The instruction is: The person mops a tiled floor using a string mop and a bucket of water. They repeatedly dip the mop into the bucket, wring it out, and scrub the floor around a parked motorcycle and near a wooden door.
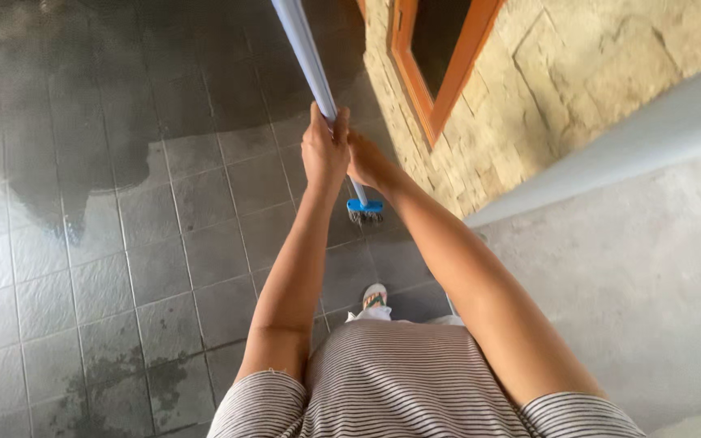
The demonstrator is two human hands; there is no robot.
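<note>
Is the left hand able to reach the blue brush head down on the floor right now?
Probably not: the left hand grips the pole high up, and the blue brush head sits far below on the tiled floor.

We stand on a grey tiled floor (123, 276), partly wet; a blue brush head (364, 209) rests on it near our sandal (375, 296).

Smooth, pale, glossy pole (306, 57); blue plastic brush head (364, 207); grey floor tiles (123, 268) left of it, wet-glossy farther off; rough stone wall (578, 73), orange wooden frame (448, 89)
</note>
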